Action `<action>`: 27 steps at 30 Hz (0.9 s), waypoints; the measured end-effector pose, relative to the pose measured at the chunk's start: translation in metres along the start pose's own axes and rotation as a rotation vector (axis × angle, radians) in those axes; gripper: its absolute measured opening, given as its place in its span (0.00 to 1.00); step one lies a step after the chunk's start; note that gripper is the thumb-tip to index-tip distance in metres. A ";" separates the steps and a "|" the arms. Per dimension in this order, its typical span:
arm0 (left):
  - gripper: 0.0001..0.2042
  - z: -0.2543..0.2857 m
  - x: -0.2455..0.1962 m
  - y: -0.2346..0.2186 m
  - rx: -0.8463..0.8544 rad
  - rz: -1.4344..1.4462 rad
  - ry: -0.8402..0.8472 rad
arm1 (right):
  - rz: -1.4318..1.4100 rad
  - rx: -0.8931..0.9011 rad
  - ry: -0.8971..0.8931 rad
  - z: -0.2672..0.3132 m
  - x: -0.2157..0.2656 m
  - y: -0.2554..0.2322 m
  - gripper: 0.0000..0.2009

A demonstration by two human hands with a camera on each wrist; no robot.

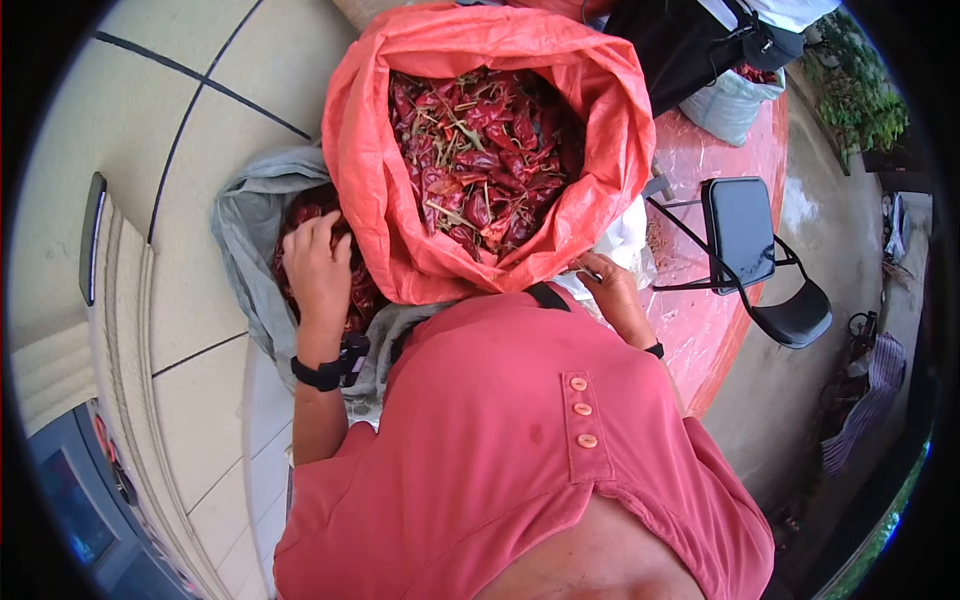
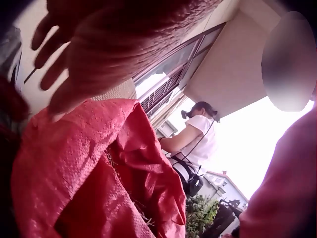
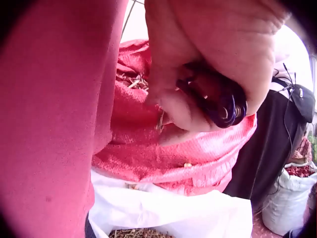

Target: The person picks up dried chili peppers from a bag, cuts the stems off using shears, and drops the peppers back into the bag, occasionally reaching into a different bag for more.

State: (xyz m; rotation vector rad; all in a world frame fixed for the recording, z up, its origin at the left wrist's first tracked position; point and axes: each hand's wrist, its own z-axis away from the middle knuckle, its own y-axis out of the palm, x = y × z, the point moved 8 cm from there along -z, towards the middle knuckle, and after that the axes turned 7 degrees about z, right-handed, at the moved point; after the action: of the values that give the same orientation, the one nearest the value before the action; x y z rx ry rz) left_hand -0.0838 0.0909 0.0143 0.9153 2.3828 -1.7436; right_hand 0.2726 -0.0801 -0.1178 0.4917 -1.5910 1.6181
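Observation:
My left hand (image 1: pixel 318 268) reaches over a grey sack (image 1: pixel 235 225) of dried red chilies, its fingers spread and loosely bent. In the left wrist view that hand (image 2: pixel 99 54) has its fingers extended beside the red sack. My right hand (image 1: pixel 615 298) is low at the right side of the large red sack (image 1: pixel 355 130), which stands wide open and full of dried chilies (image 1: pixel 480 160) with stems. The right wrist view shows this hand (image 3: pixel 213 54) gripping small dark snips (image 3: pixel 223 104) in its palm. A short stem (image 3: pixel 160 120) shows at its fingertips.
Below the red sack is a white bag (image 3: pixel 173 208) with stem scraps inside. A black folding chair (image 1: pixel 745 240) stands at the right on red sheeting (image 1: pixel 710 350). Another white sack (image 1: pixel 725 110) of chilies and a person in dark trousers (image 1: pixel 665 50) are beyond.

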 end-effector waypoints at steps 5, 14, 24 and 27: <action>0.11 -0.033 -0.077 0.051 0.101 0.375 0.228 | -0.162 0.076 0.168 -0.002 -0.008 0.011 0.09; 0.06 -0.068 -0.098 0.198 0.297 0.093 0.240 | -0.072 0.079 0.066 -0.001 0.033 0.003 0.08; 0.05 -0.056 -0.078 0.131 0.341 0.023 0.066 | -0.188 0.133 0.156 -0.022 0.033 -0.004 0.08; 0.07 -0.056 -0.078 0.113 0.463 -0.024 -0.009 | -0.115 0.147 0.027 -0.045 0.064 -0.009 0.07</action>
State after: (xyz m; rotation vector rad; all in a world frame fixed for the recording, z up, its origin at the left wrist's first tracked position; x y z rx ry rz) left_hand 0.0514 0.1283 -0.0329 0.9133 2.0212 -2.3549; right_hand 0.2525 -0.0208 -0.0700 0.6247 -1.4048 1.6535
